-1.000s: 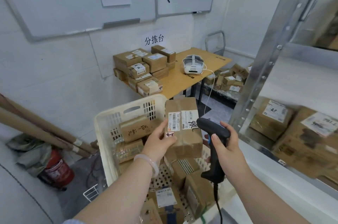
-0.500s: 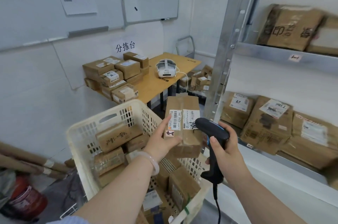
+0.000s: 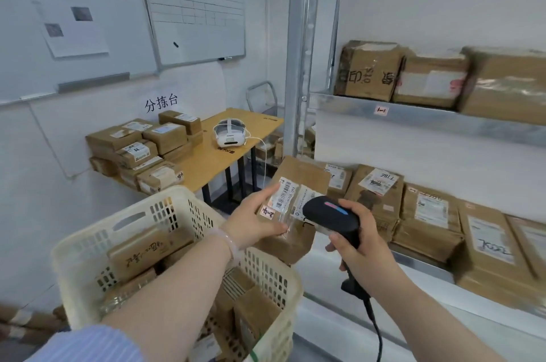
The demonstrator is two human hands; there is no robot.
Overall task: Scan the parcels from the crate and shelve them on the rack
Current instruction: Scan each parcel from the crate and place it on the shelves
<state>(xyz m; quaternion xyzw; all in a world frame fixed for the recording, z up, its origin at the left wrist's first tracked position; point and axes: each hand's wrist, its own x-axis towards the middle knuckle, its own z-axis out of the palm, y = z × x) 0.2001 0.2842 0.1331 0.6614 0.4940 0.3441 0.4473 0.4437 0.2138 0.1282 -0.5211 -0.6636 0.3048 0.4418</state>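
**Beside the rack, a parcel under the scanner**

Over the far rim of the crate [image 3: 165, 205], the left hand [image 3: 254, 214] holds the parcel [image 3: 298, 181] by its near edge. Its grip pinches it with the thumb laid across the label [image 3: 285, 194] and, as far as I can tell, the other fingers beneath. The right hand [image 3: 363, 246] has its grip wrapped round the handle of the scanner [image 3: 331, 215]. The scanner's head sits just over the label's right half.

A second ago the parcel stood upright. Now it leans towards the rack [image 3: 413, 116], and the person has turned from the wall to face the shelves. I read that as the scan finished, or nearly so, with shelving next.

The shelved parcels [image 3: 375, 193] on the lower level stand packed close, so a gap will need finding. More boxes wait in the crate.
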